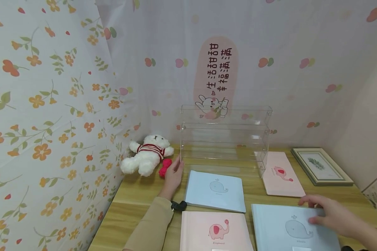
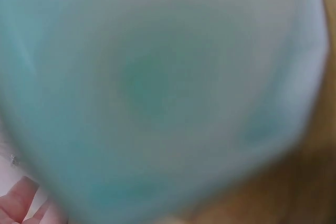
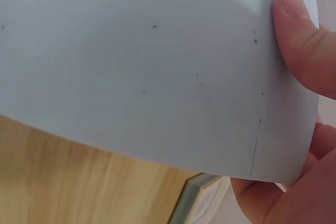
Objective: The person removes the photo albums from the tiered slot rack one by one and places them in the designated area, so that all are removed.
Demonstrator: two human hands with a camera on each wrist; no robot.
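Observation:
A clear tiered display stand [image 1: 226,153] stands by the back wall. My left hand [image 1: 173,177] holds its lower left side edge. Just right of that wrist lies a pale blue whale booklet [image 1: 201,188]; a blurred pale blue surface [image 2: 157,103] fills most of the left wrist view, with fingertips [image 2: 21,198] at its lower left. At the front right, my right hand [image 1: 333,214] pinches the upper right corner of another blue whale booklet [image 1: 270,226]. Its thumb [image 3: 296,40] lies on the pale face in the right wrist view, with fingers behind the edge.
A pink elephant booklet [image 1: 194,230] lies at the front middle, and a second pink booklet [image 1: 276,164] right of the stand. A picture frame [image 1: 322,165] lies farther right. A white teddy bear [image 1: 147,158] and a red bow-shaped thing [image 1: 165,168] are at the left.

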